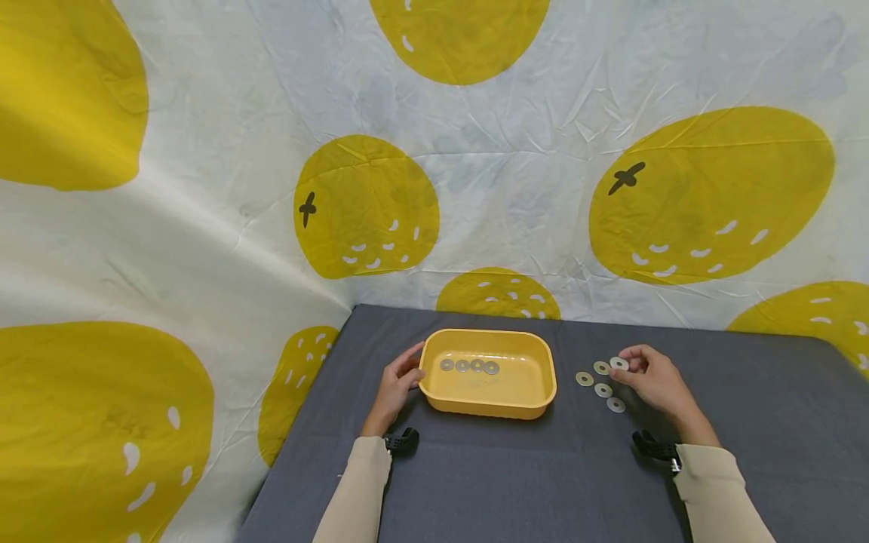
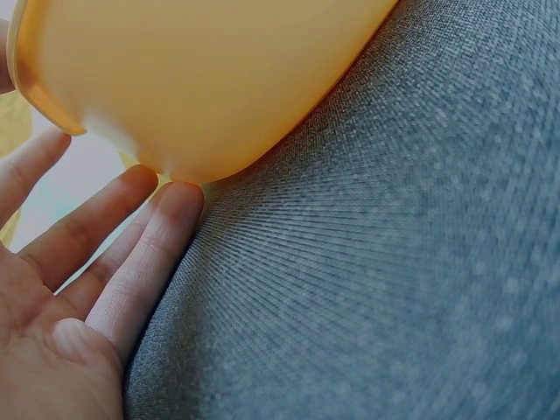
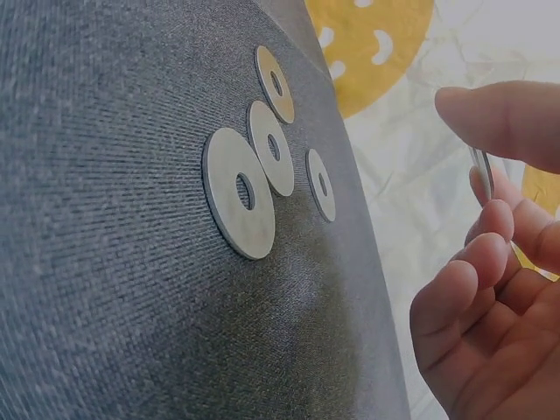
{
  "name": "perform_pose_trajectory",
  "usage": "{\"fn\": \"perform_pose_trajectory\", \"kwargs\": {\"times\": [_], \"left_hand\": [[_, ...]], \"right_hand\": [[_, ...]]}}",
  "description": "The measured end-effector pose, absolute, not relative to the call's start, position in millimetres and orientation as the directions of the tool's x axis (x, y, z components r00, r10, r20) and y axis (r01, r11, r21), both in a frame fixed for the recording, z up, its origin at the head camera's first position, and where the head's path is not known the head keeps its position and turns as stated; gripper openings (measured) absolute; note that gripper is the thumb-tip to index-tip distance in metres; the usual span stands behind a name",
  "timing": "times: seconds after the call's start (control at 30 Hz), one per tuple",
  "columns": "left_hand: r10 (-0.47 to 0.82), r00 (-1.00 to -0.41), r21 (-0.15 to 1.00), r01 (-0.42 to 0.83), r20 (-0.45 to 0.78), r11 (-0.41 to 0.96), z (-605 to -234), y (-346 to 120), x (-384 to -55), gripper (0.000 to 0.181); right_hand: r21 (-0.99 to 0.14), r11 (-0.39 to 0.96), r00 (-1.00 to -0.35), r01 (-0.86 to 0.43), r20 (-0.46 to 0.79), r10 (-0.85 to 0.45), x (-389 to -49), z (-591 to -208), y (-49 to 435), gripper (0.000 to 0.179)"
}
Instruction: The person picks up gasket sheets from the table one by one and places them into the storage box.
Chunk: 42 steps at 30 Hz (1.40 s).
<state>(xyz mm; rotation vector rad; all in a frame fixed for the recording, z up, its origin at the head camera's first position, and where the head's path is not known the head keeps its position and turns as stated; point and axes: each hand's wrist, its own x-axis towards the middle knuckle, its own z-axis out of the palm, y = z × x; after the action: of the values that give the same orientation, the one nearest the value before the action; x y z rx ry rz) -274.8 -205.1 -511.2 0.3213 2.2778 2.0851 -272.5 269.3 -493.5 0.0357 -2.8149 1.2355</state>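
Note:
A yellow plastic basin (image 1: 505, 407) sits on the dark cloth, with several flat metal washers (image 1: 463, 366) in a row on its floor. My left hand (image 1: 397, 383) rests against the basin's left end. In the left wrist view its fairly straight fingers (image 2: 144, 262) touch the outer wall low down. Between thumb and fingertips my right hand (image 1: 652, 379) pinches one washer (image 1: 618, 363), raised off the cloth and seen nearly edge-on in the right wrist view. Several more loose washers (image 3: 238, 194) lie flat on the cloth beside that hand.
The dark grey cloth (image 1: 502, 483) covers the table. Behind it and on the left hangs a white sheet (image 1: 489, 204) printed with yellow fruit. Black straps (image 1: 655, 446) circle both wrists.

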Motion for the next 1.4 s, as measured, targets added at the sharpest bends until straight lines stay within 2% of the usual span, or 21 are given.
{"fn": "perform_pose_trajectory", "kwargs": {"times": [1.2,1.4], "left_hand": [[0.186,-0.976,0.988,0.134,0.118,0.076,-513.4,-206.0,-275.5,0.06],[0.115,-0.984,0.987,0.146,0.137,0.066,-541.2,-206.2,-290.0,0.057]], "right_hand": [[-0.724,0.678,-0.991,-0.125,0.121,-0.054,-270.9,-486.8,257.4,0.044],[-0.719,0.684,-0.992,-0.122,0.119,-0.052,-271.5,-485.4,251.4,0.044]]}}
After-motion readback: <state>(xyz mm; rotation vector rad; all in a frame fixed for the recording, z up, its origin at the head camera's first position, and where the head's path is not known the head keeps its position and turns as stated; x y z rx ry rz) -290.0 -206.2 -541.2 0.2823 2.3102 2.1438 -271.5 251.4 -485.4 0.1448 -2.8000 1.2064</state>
